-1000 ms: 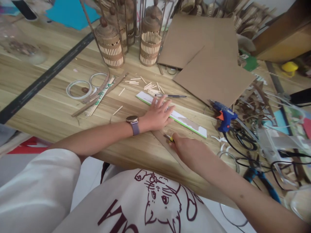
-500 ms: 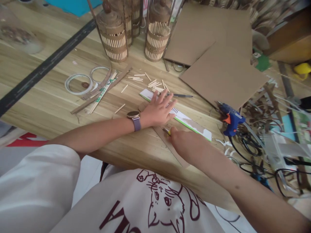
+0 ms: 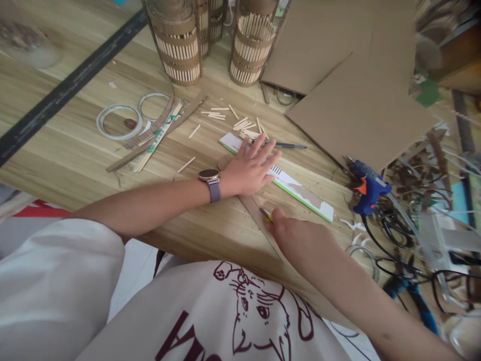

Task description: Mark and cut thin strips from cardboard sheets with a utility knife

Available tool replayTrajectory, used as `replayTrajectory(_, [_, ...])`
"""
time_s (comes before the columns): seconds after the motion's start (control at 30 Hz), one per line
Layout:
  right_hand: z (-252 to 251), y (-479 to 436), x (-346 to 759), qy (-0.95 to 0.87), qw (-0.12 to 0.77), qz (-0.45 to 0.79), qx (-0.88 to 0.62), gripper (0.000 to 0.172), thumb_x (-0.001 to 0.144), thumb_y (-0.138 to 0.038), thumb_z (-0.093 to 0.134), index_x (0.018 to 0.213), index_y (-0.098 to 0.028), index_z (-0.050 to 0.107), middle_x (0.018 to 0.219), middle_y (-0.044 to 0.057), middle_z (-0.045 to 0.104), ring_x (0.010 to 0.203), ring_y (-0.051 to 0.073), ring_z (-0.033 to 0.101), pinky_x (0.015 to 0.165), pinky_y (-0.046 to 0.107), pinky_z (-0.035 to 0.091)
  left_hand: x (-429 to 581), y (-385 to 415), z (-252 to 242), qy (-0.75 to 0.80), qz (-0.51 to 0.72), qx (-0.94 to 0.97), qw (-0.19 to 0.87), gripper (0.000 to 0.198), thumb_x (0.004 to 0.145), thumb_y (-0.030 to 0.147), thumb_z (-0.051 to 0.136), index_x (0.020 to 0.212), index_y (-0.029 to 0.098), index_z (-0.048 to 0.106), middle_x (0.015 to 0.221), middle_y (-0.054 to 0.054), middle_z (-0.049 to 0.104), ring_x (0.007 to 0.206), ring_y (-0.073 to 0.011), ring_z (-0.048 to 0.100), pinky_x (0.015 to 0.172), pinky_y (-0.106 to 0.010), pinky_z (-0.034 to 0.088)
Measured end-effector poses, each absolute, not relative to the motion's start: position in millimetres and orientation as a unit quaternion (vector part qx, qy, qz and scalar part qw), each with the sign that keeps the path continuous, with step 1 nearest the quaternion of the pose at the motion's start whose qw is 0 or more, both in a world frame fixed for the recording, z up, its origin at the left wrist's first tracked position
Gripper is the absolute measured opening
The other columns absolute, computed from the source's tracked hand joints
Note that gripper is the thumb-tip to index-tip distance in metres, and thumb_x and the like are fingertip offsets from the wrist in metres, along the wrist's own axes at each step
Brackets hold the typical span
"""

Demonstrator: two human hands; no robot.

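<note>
My left hand [image 3: 251, 168] lies flat with its fingers spread, pressing on a brown cardboard strip [image 3: 257, 215] and touching a white strip with a green edge [image 3: 306, 193]. In my right hand [image 3: 289, 230] is a utility knife [image 3: 267, 214], mostly hidden by the fingers. Its tip points toward the left hand and sits over the brown strip. Beyond my left fingertips are several short wooden sticks [image 3: 246, 125] and a dark pen [image 3: 289, 145].
Stick-walled cylinders [image 3: 250, 50] stand at the back, beside cardboard sheets [image 3: 356, 105]. A blue glue gun [image 3: 368, 188], cables and blue-handled pliers [image 3: 411, 291] lie to the right. Tape rings [image 3: 119, 122] and long strips [image 3: 158, 138] lie left.
My right hand has slid a little down and to the right along the brown strip with the utility knife. My left hand stays pressed down. The view has shifted slightly.
</note>
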State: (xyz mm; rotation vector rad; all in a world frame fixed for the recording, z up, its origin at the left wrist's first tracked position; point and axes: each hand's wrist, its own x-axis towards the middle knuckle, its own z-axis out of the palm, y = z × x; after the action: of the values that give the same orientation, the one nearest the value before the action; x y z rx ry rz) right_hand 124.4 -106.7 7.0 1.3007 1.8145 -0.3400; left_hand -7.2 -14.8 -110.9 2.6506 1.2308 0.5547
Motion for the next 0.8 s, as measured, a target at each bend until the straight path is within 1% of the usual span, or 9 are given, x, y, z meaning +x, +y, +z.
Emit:
replayTrajectory(0.17, [4,-113,129,0.726,0.433,-0.132,0.518,0.024,0.101,-0.015,0.039,0.118,-0.014,0.055,0.077,0.011,0.072,0.077,0.025,0.076,0.053,0.026,0.042,-7,-15,-112,0.415,0.185,0.887,0.08,0.059,0.102,0.041,0.045,0.153,0.011,0.039,0.163,-0.023,0.029,0.154,-0.0422,0.014,0.119,-0.068,0.008])
replayTrajectory(0.3, [-1,-118,134,0.714,0.432,-0.132,0.535,0.024,0.102,-0.022,0.04,0.119,-0.015,0.055,0.073,0.009,0.07,0.074,0.026,0.075,0.051,0.026,0.044,-6,-15,-112,0.416,0.179,0.888,0.08,0.058,0.103,0.04,0.043,0.153,0.009,0.039,0.163,-0.023,0.028,0.154,-0.0432,0.013,0.119,-0.069,0.008])
replayTrajectory(0.5, [1,-120,132,0.713,0.433,-0.132,0.535,0.025,0.102,-0.021,0.04,0.121,-0.017,0.056,0.076,0.01,0.072,0.073,0.026,0.076,0.054,0.028,0.049,-6,-16,-107,0.424,0.16,0.888,0.083,0.058,0.103,0.038,0.043,0.153,0.008,0.039,0.163,-0.023,0.028,0.154,-0.0432,0.013,0.119,-0.069,0.009])
replayTrajectory(0.6, [3,-122,131,0.704,0.438,-0.135,0.543,0.024,0.103,-0.022,0.04,0.12,-0.015,0.055,0.077,0.011,0.073,0.076,0.028,0.076,0.055,0.029,0.05,-6,-16,-106,0.43,0.152,0.886,0.083,0.057,0.103,0.037,0.042,0.153,0.009,0.039,0.164,-0.023,0.027,0.154,-0.0425,0.013,0.119,-0.069,0.01])
replayTrajectory(0.73, [-3,-127,140,0.715,0.414,-0.147,0.545,0.024,0.104,-0.028,0.038,0.114,-0.016,0.056,0.075,0.009,0.072,0.073,0.028,0.076,0.054,0.03,0.049,-6,-16,-107,0.43,0.159,0.885,0.075,0.057,0.103,0.035,0.044,0.153,0.01,0.039,0.163,-0.022,0.028,0.154,-0.0416,0.014,0.119,-0.069,0.01])
replayTrajectory(0.8, [-8,-131,147,0.731,0.391,-0.143,0.541,0.023,0.104,-0.028,0.037,0.112,-0.016,0.055,0.072,0.008,0.071,0.071,0.028,0.076,0.051,0.029,0.047,-6,-16,-107,0.43,0.16,0.885,0.074,0.057,0.102,0.035,0.044,0.153,0.009,0.039,0.163,-0.022,0.029,0.154,-0.0413,0.014,0.119,-0.069,0.01])
